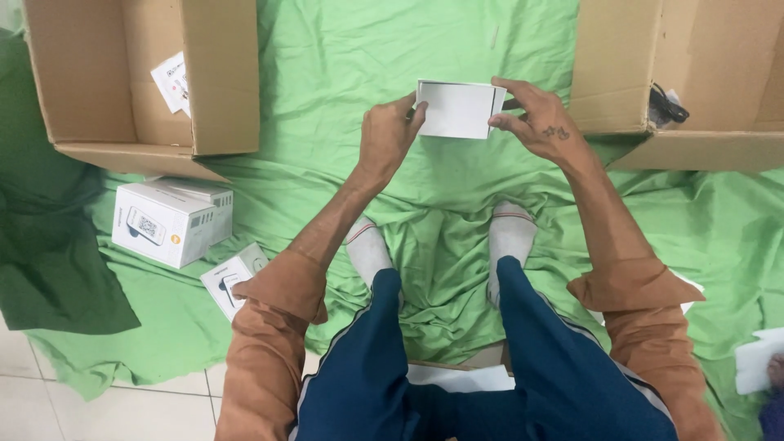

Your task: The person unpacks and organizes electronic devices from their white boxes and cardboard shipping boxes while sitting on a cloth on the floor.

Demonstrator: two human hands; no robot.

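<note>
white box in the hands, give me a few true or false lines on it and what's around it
1. Both hands hold the small white box: the left hand and the right hand grip opposite ends of the small white box. True.
2. The cloth under everything is blue. False: the green cloth covers the floor.
3. An open cardboard box sits at the upper left. True.
4. The stacked white product boxes lie to the person's right. False: they lie on the person's left, by the cardboard box.
5. The person is barefoot. False: light socks cover both feet.
</note>
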